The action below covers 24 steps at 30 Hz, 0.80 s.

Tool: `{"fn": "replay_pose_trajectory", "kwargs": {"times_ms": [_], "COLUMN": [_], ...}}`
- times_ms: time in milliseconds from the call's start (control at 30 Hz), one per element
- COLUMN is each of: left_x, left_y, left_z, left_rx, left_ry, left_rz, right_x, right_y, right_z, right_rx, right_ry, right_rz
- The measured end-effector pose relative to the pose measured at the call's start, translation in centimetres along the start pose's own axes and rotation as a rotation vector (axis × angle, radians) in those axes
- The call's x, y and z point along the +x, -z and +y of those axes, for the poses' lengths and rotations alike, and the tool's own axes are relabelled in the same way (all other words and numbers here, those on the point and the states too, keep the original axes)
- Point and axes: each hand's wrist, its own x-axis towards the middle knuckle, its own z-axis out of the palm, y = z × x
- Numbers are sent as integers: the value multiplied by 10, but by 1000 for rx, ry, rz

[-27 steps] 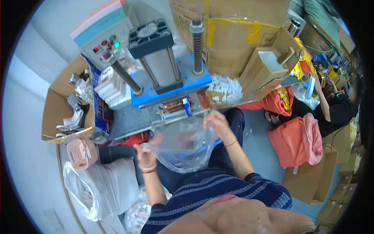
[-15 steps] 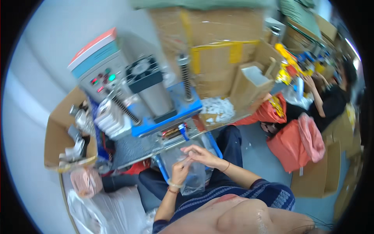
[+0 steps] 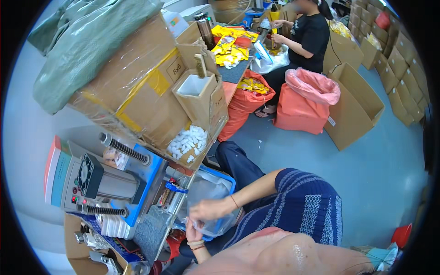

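One blurry right hand [image 3: 210,210], left hand [image 3: 193,232] at bag [image 3: 219,225], grip unclear.

A small packing workshop is being worked in.
A blue-plated press [image 3: 147,179] is being flanked by a control box [image 3: 69,176] with lit indicators; brown cartons [image 3: 402,66] are being kept in stacks, red sacks [image 3: 297,114] are being kept on the floor, and yellow packets [image 3: 228,49] are being laid out near a co-worker [image 3: 311,39].
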Motion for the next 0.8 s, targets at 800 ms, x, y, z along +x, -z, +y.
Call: {"fn": "replay_pose_trajectory", "kwargs": {"times_ms": [800], "left_x": [-49], "left_y": [-70], "left_z": [30], "left_rx": [2277], "left_ry": [-506], "left_rz": [88], "right_x": [-2], "right_y": [-25], "right_z": [11], "right_rx": [382], "right_ry": [-42], "right_rz": [29]}}
